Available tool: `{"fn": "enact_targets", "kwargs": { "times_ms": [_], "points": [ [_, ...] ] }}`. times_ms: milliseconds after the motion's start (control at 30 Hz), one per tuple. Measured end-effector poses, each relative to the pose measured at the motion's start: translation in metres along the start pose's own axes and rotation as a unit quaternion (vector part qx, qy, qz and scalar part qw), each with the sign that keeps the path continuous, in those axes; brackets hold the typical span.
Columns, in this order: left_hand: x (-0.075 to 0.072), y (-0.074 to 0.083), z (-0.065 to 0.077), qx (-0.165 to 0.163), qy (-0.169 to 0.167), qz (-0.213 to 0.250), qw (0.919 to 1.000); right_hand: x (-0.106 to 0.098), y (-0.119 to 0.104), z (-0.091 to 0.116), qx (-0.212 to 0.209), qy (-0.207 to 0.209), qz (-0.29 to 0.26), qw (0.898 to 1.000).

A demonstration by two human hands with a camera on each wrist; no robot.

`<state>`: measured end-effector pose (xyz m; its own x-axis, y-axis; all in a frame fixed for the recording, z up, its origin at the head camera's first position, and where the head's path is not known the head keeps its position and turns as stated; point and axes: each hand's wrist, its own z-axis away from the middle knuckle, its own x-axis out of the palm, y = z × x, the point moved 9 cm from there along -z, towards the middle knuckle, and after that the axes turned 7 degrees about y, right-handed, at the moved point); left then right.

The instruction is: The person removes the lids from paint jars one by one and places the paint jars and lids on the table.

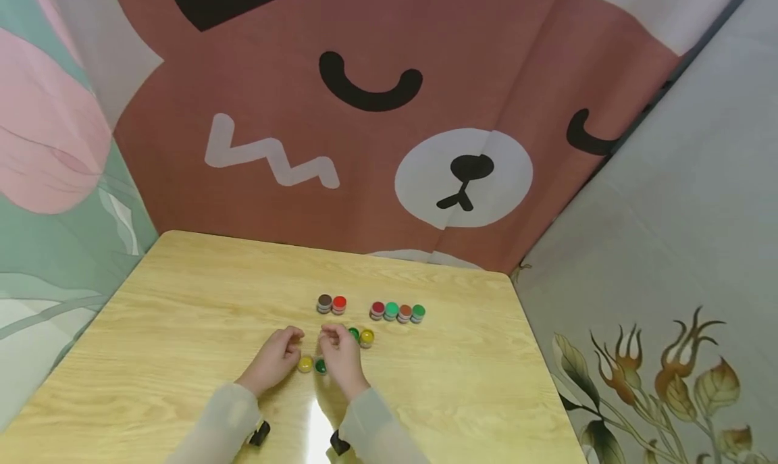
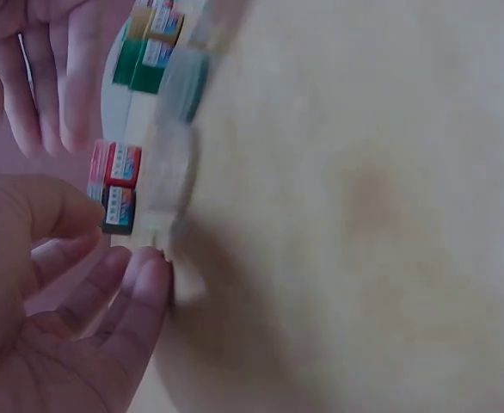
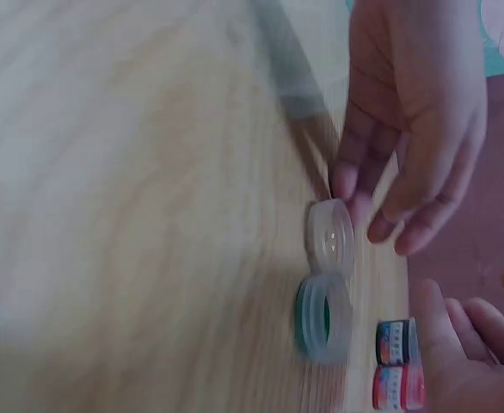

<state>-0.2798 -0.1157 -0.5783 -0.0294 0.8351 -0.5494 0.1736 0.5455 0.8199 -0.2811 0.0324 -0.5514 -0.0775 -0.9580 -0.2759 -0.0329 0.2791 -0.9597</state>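
Note:
Both hands hover over the table's middle in the head view. My left hand (image 1: 276,359) has its fingers loosely bent beside a small yellow-topped pot (image 1: 305,364); nothing shows between thumb and fingers. Touching that pot's right side is a dark green pot (image 1: 320,366). My right hand (image 1: 343,359) bends loosely above and beside the green pot, with its fingers hanging relaxed in the left wrist view. From the right wrist, a clear round pot (image 3: 329,237) lies right by the left fingertips, against a green-based pot (image 3: 323,318).
Behind the right hand stand a green pot (image 1: 354,333), partly covered, and a yellow pot (image 1: 367,338). Farther back are a dark brown pot (image 1: 325,303) and a red pot (image 1: 339,304). Several more pots (image 1: 392,311) form a row to their right. Fabric (image 1: 273,214) hangs behind the table.

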Motion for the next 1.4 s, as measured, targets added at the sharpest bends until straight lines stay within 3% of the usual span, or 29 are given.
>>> {"fn": "enact_targets", "kwargs": {
  "times_ms": [100, 233, 400, 500, 600, 733, 933, 1067, 1200, 1300, 1400],
  "points": [
    [-0.003, 0.001, -0.014, 0.011, -0.015, -0.014, 0.9997, 0.014, 0.001, -0.009, 0.018, -0.017, 0.006, 1.0],
    [-0.002, 0.001, -0.036, -0.001, -0.029, -0.021, 0.9994, 0.024, 0.006, -0.02, 0.041, -0.013, -0.002, 0.999],
    [-0.001, 0.008, -0.059, -0.015, -0.045, 0.009, 0.9988, 0.03, 0.009, -0.03, 0.058, 0.018, 0.001, 0.998],
    [0.007, 0.009, -0.067, -0.031, -0.064, 0.038, 0.9967, 0.031, 0.013, -0.032, 0.062, 0.019, 0.011, 0.998],
    [0.014, 0.007, -0.071, -0.044, -0.088, 0.061, 0.9933, 0.035, 0.015, -0.033, 0.066, 0.009, 0.008, 0.998],
    [0.02, 0.005, -0.076, -0.03, -0.105, 0.074, 0.9913, 0.035, 0.016, -0.034, 0.065, 0.011, 0.002, 0.998],
    [0.021, 0.0, -0.081, -0.013, -0.1, 0.094, 0.9905, 0.031, 0.017, -0.04, 0.052, 0.027, 0.019, 0.998],
    [0.015, -0.004, -0.078, -0.002, -0.081, 0.101, 0.9916, 0.031, 0.018, -0.041, 0.049, 0.033, 0.003, 0.998],
    [0.004, -0.006, -0.074, 0.032, -0.035, 0.067, 0.9966, 0.031, 0.021, -0.041, 0.045, 0.042, 0.019, 0.998],
    [0.0, -0.009, -0.071, 0.024, -0.013, 0.062, 0.9977, 0.033, 0.025, -0.04, 0.046, 0.044, 0.019, 0.998],
    [0.002, -0.016, -0.068, -0.009, -0.011, 0.089, 0.996, 0.034, 0.028, -0.04, 0.041, 0.05, 0.01, 0.998]
  ]
}}
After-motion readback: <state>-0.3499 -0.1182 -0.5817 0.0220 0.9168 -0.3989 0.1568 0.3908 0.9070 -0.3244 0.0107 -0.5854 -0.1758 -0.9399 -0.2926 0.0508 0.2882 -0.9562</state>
